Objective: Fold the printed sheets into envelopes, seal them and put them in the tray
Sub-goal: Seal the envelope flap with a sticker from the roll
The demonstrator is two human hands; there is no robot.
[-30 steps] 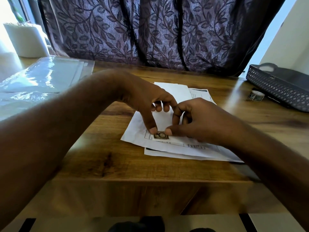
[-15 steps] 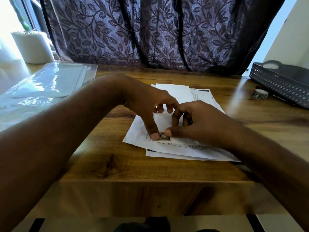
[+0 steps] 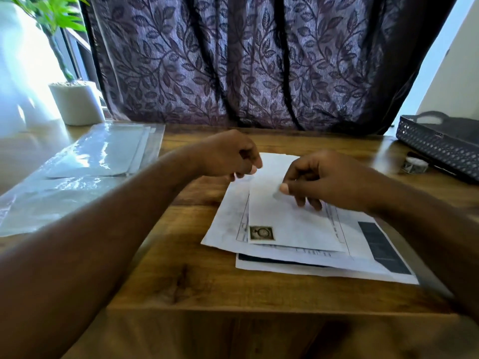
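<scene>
Beside the tray (image 3: 435,149), a small roll (image 3: 414,165)

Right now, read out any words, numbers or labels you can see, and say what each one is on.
Nothing reads clearly.
On the printed sheets: lines of print, too blurred to read.
On the stamp on the envelope: a round picture, no legible words.
On the tag on the tray: too small.
On the roll beside the tray: markings blurred.
</scene>
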